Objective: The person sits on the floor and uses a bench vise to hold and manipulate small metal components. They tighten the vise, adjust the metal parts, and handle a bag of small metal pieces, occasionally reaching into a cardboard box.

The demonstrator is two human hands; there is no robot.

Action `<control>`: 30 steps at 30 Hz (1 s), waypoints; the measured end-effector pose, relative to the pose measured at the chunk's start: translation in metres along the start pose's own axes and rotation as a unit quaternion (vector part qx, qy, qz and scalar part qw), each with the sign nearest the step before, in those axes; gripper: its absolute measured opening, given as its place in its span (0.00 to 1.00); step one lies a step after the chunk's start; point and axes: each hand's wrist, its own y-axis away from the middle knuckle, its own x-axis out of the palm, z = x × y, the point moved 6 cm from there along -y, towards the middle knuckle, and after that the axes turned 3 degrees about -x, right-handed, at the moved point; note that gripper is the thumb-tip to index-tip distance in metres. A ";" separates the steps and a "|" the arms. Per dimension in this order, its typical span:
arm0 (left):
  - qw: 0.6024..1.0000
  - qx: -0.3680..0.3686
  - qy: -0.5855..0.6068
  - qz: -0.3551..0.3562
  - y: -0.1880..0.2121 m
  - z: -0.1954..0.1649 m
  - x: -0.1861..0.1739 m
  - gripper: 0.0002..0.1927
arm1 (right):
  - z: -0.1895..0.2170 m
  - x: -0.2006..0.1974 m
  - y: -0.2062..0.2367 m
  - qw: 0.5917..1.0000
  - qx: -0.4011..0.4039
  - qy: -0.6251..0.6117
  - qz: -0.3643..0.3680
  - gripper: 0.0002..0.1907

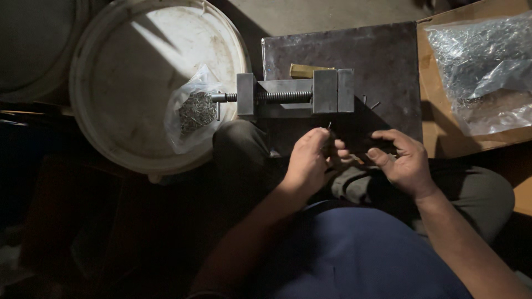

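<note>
Left hand pinching a small thin pin at its fingertips, tip poking up just below the vise. Right hand half curled, fingers loosely bent toward the left; whether anything sits in it, cannot tell in the shadow. Best done by keeping the pinch low on the pin, steadying both wrists against the knees, and working close to the steel plate. Bagged loose pieces lying on the bucket lid, well left.
</note>
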 end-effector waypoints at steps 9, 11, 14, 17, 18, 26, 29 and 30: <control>0.992 0.093 0.064 0.059 0.041 -0.082 -0.078 0.11 | -0.084 0.005 0.018 0.995 0.036 0.088 0.008 0.15; 0.987 0.142 0.060 0.049 0.062 -0.137 -0.112 0.10 | -0.105 0.011 0.023 0.997 0.068 0.038 0.004 0.13; 0.857 0.363 -0.337 -0.144 0.106 -0.233 -0.151 0.09 | -0.120 0.014 0.029 0.997 0.081 -0.012 -0.007 0.12; 0.718 0.376 -0.562 -0.167 0.120 -0.271 -0.158 0.11 | -0.120 0.015 0.029 0.996 0.089 0.002 -0.002 0.13; 0.764 0.336 -0.525 -0.167 0.113 -0.275 -0.166 0.11 | -0.117 0.014 0.029 0.995 0.097 0.018 0.002 0.13; 0.725 0.128 -0.576 -0.356 0.032 -0.287 -0.216 0.15 | -0.073 0.012 0.016 0.996 0.027 0.080 0.021 0.15; 0.565 0.233 -0.697 -0.374 0.027 -0.298 -0.212 0.15 | -0.065 0.012 0.014 0.996 0.026 0.079 0.029 0.14; 0.505 0.282 -0.725 -0.373 0.027 -0.300 -0.207 0.15 | -0.064 0.013 0.013 0.996 0.027 0.083 0.031 0.14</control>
